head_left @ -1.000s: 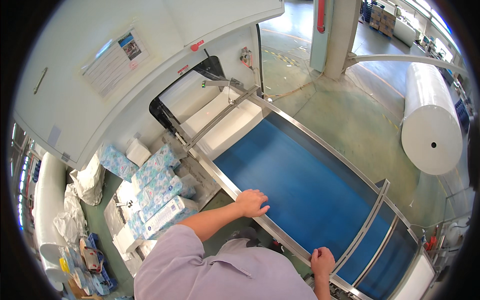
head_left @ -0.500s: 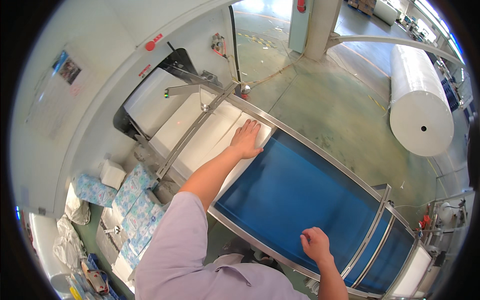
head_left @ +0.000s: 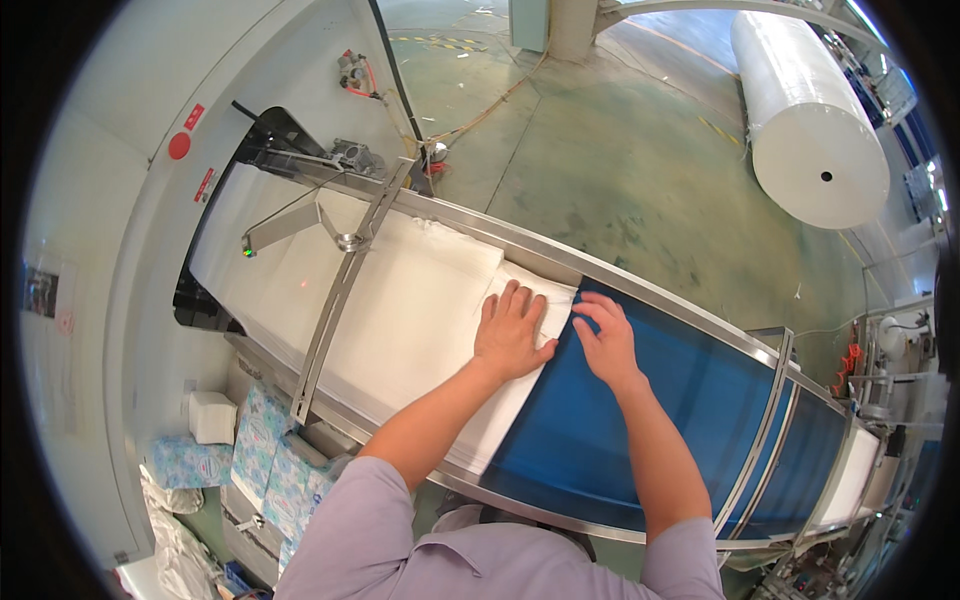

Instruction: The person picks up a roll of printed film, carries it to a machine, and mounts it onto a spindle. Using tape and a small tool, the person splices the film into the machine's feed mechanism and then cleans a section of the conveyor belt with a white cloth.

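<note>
Long white sheets of folded paper (head_left: 420, 300) lie across the conveyor, with a raised layer ending in a step just beyond my left hand. My left hand (head_left: 512, 332) presses flat on the lower front strip, its fingers spread and its thumb close to the front edge. Beside that edge, over the blue belt (head_left: 660, 400), is my right hand (head_left: 607, 338). Its fingers are bent but apart, with nothing visible in them, and the fingertips come near the paper's far front corner. Whether they touch the paper I cannot tell.
A slotted metal bar (head_left: 345, 290) with a sensor arm (head_left: 285, 228) spans the conveyor on the left. Metal rails (head_left: 680, 330) edge the belt. Blue-patterned packs (head_left: 262, 440) are piled at lower left. A large white roll (head_left: 815, 150) lies on the floor at far right.
The paper has come further right along the conveyor, my left hand still on its front strip. My right hand has moved up and forward from the near belt to the paper's edge. The view has shifted.
</note>
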Motion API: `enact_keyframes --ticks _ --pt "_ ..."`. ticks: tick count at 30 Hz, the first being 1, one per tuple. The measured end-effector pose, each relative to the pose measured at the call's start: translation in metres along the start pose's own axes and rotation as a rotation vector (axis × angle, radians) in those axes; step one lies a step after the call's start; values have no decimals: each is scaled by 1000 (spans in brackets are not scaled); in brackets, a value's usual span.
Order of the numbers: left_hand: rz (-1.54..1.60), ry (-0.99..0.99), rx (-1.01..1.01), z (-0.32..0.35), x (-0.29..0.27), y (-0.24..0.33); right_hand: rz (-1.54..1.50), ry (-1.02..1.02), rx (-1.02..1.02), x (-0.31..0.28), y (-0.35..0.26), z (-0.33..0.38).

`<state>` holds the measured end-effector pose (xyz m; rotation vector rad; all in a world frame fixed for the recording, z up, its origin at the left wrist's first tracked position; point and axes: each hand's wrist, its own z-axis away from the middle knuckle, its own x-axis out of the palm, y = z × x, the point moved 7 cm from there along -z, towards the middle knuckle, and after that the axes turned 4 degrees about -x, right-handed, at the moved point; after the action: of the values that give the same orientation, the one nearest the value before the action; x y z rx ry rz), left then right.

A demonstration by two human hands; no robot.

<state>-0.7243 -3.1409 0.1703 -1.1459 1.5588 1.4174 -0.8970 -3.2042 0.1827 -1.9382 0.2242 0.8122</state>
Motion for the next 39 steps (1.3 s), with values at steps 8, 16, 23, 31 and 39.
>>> enact_keyframes --ticks 8,16,23,31,39 --pt "118 -99 11 4 44 69 320 -164 110 3 23 2" --pt "99 -253 142 19 77 138 64 222 -2 -168 -11 60" --pt "21 -326 174 29 106 209 -62 1026 328 -400 15 178" --pt "-5 -267 170 39 127 290 528 221 -126 -263 96 80" --pt "-105 -125 -59 9 107 270 -60 496 106 -444 111 182"
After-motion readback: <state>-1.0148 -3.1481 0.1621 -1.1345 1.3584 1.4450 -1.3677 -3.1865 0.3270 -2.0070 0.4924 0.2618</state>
